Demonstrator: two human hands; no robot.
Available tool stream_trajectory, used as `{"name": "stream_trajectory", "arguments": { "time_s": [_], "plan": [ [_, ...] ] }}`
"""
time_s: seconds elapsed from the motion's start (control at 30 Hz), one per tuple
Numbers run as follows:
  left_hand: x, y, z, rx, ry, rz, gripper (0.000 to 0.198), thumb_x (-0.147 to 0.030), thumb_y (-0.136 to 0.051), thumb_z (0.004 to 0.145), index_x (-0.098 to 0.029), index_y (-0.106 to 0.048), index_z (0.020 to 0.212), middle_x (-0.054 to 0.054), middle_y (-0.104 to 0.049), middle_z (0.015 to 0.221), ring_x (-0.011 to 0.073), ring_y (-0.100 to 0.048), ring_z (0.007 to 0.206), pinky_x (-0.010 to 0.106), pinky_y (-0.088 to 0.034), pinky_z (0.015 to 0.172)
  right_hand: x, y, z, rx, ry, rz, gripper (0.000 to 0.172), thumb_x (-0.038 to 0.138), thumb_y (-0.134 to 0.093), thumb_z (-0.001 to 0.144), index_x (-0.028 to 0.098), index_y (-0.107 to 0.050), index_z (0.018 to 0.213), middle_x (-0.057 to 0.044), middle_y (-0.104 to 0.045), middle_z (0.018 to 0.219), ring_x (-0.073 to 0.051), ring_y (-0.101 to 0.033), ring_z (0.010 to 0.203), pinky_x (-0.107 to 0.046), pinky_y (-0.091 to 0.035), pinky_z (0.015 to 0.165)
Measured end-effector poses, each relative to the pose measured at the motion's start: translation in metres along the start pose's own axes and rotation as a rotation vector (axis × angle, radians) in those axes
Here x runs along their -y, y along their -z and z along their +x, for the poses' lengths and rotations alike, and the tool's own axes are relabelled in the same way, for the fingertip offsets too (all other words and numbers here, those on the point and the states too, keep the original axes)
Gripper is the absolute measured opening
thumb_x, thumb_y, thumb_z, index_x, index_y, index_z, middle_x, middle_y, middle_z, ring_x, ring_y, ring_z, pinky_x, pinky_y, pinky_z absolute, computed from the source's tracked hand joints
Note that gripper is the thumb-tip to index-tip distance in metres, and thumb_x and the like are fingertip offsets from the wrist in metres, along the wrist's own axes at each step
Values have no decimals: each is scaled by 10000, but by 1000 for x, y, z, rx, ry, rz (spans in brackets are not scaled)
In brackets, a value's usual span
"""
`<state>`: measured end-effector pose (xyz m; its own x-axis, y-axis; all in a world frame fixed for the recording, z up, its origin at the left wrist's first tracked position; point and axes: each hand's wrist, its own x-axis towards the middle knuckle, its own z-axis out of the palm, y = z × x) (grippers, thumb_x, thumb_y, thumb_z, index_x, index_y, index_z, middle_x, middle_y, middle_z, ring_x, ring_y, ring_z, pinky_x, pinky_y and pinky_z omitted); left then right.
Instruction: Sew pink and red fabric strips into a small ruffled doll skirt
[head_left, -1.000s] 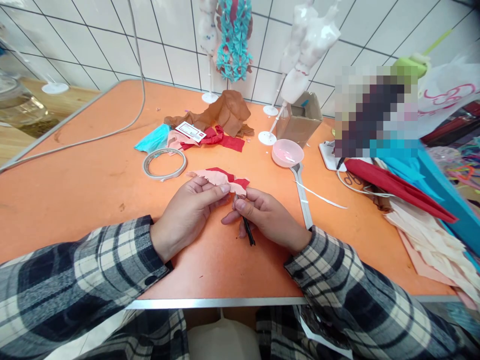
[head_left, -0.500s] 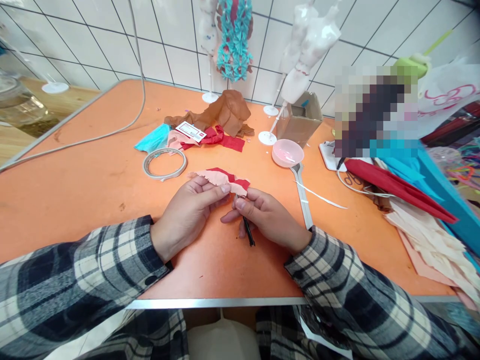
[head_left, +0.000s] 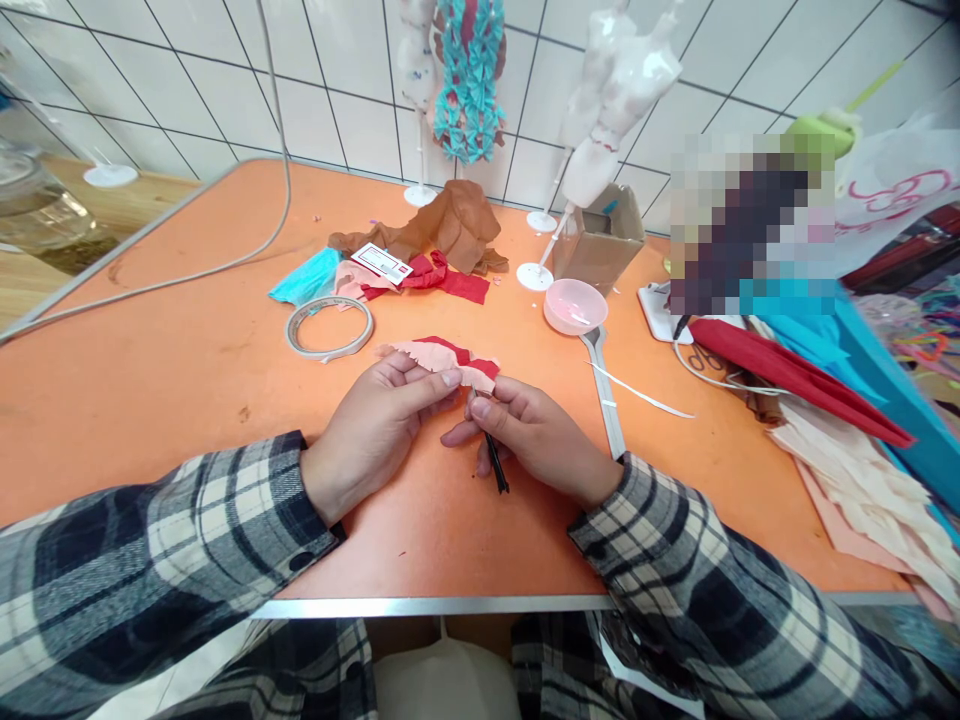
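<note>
My left hand [head_left: 379, 425] pinches a small pink and red strip of crepe paper or thin cloth [head_left: 442, 355] between thumb and fingers. The strip's pink edge looks jagged, and red shows along its far side. In my right hand [head_left: 529, 430] is a slim black tool [head_left: 495, 460] that resembles tweezers, its thin tip up against the strip's near edge. The thumb and index finger of that hand close round the tool, while the fingertips lie close to the strip's right end. Exactly what the tip does at the edge is too small to make out.
Beyond my hands lie a tape roll [head_left: 330, 328], brown material [head_left: 457, 225], red scraps [head_left: 457, 282] and a white card [head_left: 382, 264]. A pink bowl [head_left: 575, 306] sits by a grey metal tool [head_left: 604, 395]. Dress-form stands [head_left: 600, 120] and a cardboard box [head_left: 600, 240] are at the back.
</note>
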<state>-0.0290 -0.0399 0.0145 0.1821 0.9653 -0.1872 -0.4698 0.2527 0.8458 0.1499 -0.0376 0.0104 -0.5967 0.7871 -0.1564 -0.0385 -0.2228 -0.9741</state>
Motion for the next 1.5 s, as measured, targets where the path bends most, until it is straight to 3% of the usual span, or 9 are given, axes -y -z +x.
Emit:
{"name": "stream_trajectory", "arguments": {
  "time_s": [0.27, 0.47, 0.73, 0.97, 1.2, 1.5],
  "plan": [
    [0, 1, 1, -5, -4, 2, 188, -195, -885, 728, -150, -718, 801, 53, -771, 851, 175, -703, 768, 297, -550, 751, 0, 0, 0, -1, -5, -16, 376, 524, -669, 958, 193, -564, 1103, -58, -756, 943, -111, -653, 570, -247, -595, 546],
    [0, 1, 1, -5, -11, 9, 194, -204, -888, 723, -145, -725, 809, 59, -771, 850, 173, -704, 788, 282, -562, 764, -2, 1, 0, 1, -4, -17, 392, 562, -670, 946, 200, -522, 939, -51, -744, 897, -99, -634, 543, -245, -589, 542],
    [1, 1, 2, 6, 7, 12, 199, -213, -884, 729, -141, -723, 822, 58, -771, 875, 165, -698, 754, 274, -556, 703, -1, 0, 0, 6, -30, 7, 419, 542, -715, 918, 186, -539, 1051, -77, -788, 942, -108, -661, 561, -246, -591, 553],
    [2, 3, 1, -7, -3, 18, 206, -214, -888, 730, -144, -711, 809, 46, -758, 847, 160, -692, 786, 271, -554, 753, -1, 1, 0, 13, -14, -1, 402, 521, -689, 946, 182, -544, 1108, -81, -790, 950, -111, -655, 563, -253, -595, 561],
    [3, 3, 2, -18, -1, 7, 222, -210, -896, 714, -150, -712, 824, 48, -759, 863, 165, -694, 825, 282, -554, 794, -1, 0, -1, -1, 7, -10, 389, 559, -672, 944, 203, -517, 935, -47, -730, 899, -107, -648, 546, -260, -597, 552],
    [2, 4, 3, -18, -7, 3, 240, -220, -914, 688, -151, -711, 794, 39, -751, 819, 157, -684, 771, 274, -551, 747, -2, 0, 0, 22, 5, 24, 412, 575, -678, 939, 196, -541, 1027, -44, -755, 885, -113, -667, 554, -253, -592, 567]
  ]
}}
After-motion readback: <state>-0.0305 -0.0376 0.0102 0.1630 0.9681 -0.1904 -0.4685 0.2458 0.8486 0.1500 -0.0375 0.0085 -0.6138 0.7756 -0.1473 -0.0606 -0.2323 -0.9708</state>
